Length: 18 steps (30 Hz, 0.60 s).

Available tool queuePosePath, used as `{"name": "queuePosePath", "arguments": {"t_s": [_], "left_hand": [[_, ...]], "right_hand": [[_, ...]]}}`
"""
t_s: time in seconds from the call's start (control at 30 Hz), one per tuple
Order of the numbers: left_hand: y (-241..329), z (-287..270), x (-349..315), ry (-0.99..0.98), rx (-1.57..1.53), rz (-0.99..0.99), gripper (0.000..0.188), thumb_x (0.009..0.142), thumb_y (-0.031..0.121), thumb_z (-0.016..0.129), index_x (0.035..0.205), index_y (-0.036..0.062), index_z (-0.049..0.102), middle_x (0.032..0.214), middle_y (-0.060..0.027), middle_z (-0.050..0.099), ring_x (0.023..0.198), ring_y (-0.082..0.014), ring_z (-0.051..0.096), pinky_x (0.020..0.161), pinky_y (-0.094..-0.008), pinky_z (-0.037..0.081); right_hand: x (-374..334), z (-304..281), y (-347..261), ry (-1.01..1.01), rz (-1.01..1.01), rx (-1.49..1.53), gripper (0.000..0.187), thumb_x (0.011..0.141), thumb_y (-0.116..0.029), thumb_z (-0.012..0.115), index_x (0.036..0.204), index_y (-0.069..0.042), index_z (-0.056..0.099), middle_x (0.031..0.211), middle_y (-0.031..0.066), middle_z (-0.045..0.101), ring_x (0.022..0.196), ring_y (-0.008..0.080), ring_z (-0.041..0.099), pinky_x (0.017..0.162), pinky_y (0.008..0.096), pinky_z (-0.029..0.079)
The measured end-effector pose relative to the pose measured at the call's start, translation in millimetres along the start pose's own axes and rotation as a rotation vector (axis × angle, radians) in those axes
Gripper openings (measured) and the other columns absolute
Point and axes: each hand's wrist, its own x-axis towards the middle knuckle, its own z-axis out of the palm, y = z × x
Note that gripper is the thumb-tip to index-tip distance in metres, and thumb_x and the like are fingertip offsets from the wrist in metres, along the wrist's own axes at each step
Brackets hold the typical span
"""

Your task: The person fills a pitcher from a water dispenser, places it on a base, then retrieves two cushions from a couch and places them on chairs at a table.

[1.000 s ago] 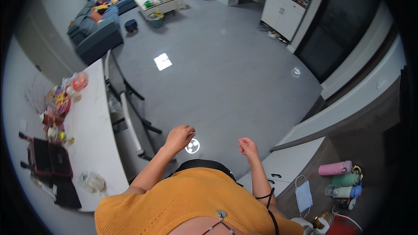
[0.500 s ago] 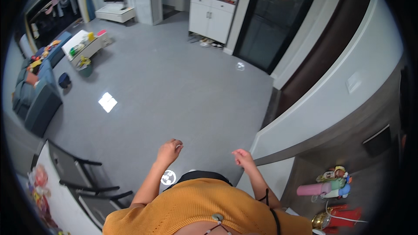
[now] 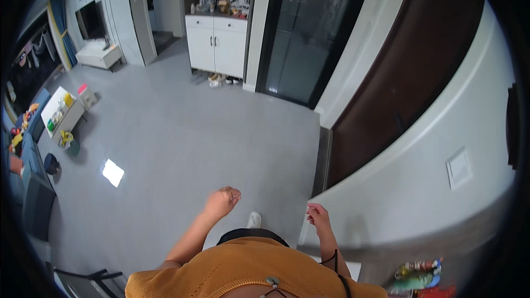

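My left hand (image 3: 222,202) is held out in front of my body above the grey floor, its fingers curled in loosely. Nothing shows in its grip. On the other side, my right hand (image 3: 318,216) hangs near the end of the white wall, fingers half bent with a gap between them and nothing held. Neither hand touches anything that I can see. Below and between them, a white shoe (image 3: 254,220) pokes out on the floor.
Ahead stand a white cabinet (image 3: 216,47) with shoes beneath it and a dark-framed glass door (image 3: 301,38). To the right are a brown door (image 3: 397,88) and a wall switch (image 3: 459,169). Leftward lie a low table (image 3: 69,116), a blue sofa (image 3: 34,209) and a black chair (image 3: 83,281).
The view has swung right and moved forward. The glass door, brown door and wall switch look nearer; chairs and shelf bottles have slid toward the lower edge. Both hands stay loosely bent.
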Motion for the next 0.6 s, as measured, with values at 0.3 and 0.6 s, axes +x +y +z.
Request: {"name": "queuePosePath", "arguments": {"t_s": [0.3, 0.6], "left_hand": [[-13, -28, 213, 0.146, 0.128, 0.144, 0.01, 0.082, 0.018, 0.064, 0.087, 0.0098, 0.067, 0.089, -0.008, 0.066, 0.087, -0.0282, 0.061, 0.075, -0.0388, 0.05], [-103, -27, 365, -0.057, -0.026, -0.024, 0.012, 0.083, 0.019, 0.062, 0.089, 0.0104, 0.067, 0.09, -0.008, 0.065, 0.085, -0.0286, 0.062, 0.073, -0.0384, 0.05]], "right_hand": [[222, 30, -124, -0.059, -0.117, 0.087, 0.014, 0.091, -0.018, 0.058, 0.1, -0.008, 0.061, 0.075, -0.002, 0.057, 0.06, 0.0063, 0.051, 0.052, 0.0195, 0.039], [375, 63, -209, -0.045, -0.228, -0.04, 0.015, 0.09, -0.016, 0.058, 0.1, -0.006, 0.061, 0.079, -0.0006, 0.059, 0.064, 0.0068, 0.053, 0.053, 0.02, 0.039]]}}
